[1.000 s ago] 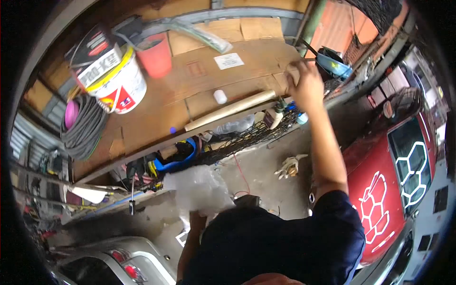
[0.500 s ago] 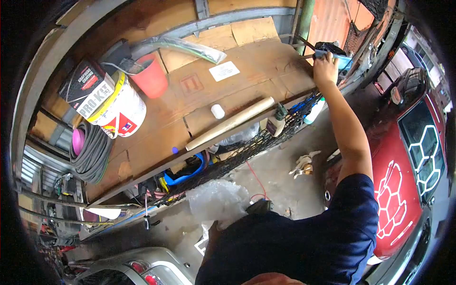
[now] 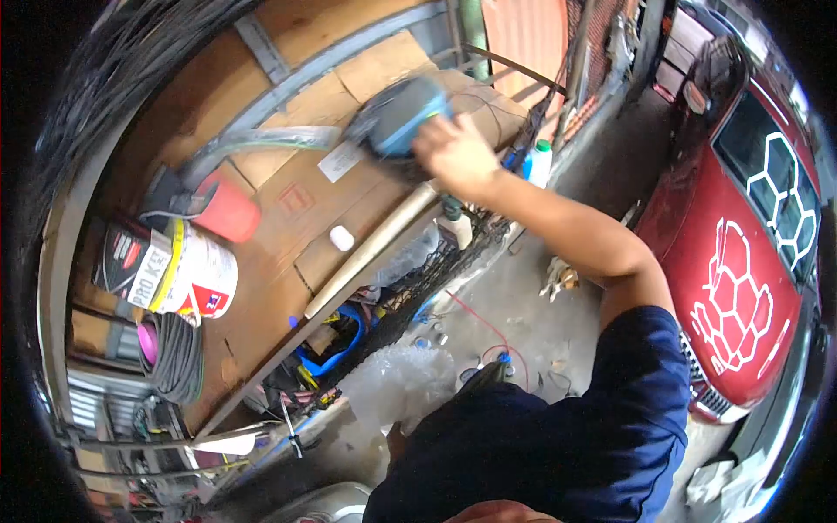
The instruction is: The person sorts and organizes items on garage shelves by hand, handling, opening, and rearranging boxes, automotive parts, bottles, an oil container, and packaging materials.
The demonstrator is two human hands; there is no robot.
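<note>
My right hand [image 3: 458, 155] is closed on the edge of a blue-and-black object [image 3: 405, 122], held over the far part of the cardboard-covered shelf. Motion blurs the object, and I cannot make out its kind. Low in the view, my left hand [image 3: 396, 441] is mostly hidden by my shirt and by the crumpled clear plastic [image 3: 392, 383] it holds. Below my right hand, a long pale roll [image 3: 370, 248] lies along the shelf's front edge. A white label [image 3: 340, 162] lies just left of the blue-and-black object.
A white bucket [image 3: 205, 275], a red bucket [image 3: 228, 209] and a coiled hose [image 3: 177, 362] stand at the shelf's left. A small white cap [image 3: 341, 237] sits mid-shelf. Netting [image 3: 410, 305] hangs under the front edge. A red car [image 3: 741, 296] stands at right.
My right hand has carried the blue-and-black object leftward from the shelf's far right end to above the cardboard. The view has turned to the right. My left hand stays low with the plastic.
</note>
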